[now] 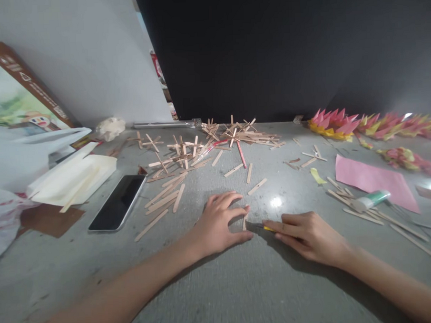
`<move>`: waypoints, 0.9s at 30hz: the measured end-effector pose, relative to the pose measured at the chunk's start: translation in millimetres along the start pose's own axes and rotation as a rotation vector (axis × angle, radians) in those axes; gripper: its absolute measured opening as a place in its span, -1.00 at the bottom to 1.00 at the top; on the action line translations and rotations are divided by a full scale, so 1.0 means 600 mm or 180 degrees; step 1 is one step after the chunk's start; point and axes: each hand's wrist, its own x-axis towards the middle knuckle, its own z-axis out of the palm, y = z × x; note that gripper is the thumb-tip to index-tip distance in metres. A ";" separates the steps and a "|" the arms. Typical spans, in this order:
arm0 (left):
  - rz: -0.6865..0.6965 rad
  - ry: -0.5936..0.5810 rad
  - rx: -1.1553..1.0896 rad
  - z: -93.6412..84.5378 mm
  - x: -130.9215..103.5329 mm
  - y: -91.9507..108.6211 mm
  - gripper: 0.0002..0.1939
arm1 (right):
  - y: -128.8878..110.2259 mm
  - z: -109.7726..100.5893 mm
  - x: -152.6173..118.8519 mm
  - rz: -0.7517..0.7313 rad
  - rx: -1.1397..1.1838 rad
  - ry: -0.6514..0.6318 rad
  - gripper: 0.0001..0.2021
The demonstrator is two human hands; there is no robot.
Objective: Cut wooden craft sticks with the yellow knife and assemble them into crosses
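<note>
My left hand (pixel 218 223) pinches a short wooden craft stick (pixel 244 222) upright in view between thumb and forefinger, against the grey table. My right hand (pixel 308 236) is closed on a small craft knife (pixel 267 228) with a yellow part showing; most of its handle is hidden by my fingers. The knife's dark blade points left and reaches the stick, touching or very near it. Just beyond my hands lie loose craft sticks (pixel 257 186), a few with a notch or dark mark in the middle. Farther back is a heap of sticks (pixel 257 136), some joined in crosses.
A phone (pixel 118 204) lies at left beside a white paper container (pixel 94 174) and plastic bags (pixel 12 165). At right are pink paper (pixel 373 181), a glue tube (pixel 373 200), long sticks (pixel 357 216) and folded pink-and-yellow paper pieces (pixel 335 124). A dark panel (pixel 268 54) stands behind.
</note>
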 end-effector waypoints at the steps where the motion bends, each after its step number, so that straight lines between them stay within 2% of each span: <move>1: 0.0005 0.0008 0.0005 0.000 0.000 0.000 -0.34 | -0.001 -0.001 0.001 0.0054 0.0099 -0.0033 -0.60; 13: -0.0059 -0.0055 -0.0018 -0.003 0.001 0.004 -0.35 | -0.015 -0.020 0.021 0.0843 0.0886 -0.0208 -0.60; 27: -0.0107 -0.0046 -0.0082 -0.004 0.005 0.004 -0.37 | -0.009 -0.021 0.027 0.1072 0.1137 -0.0319 -0.54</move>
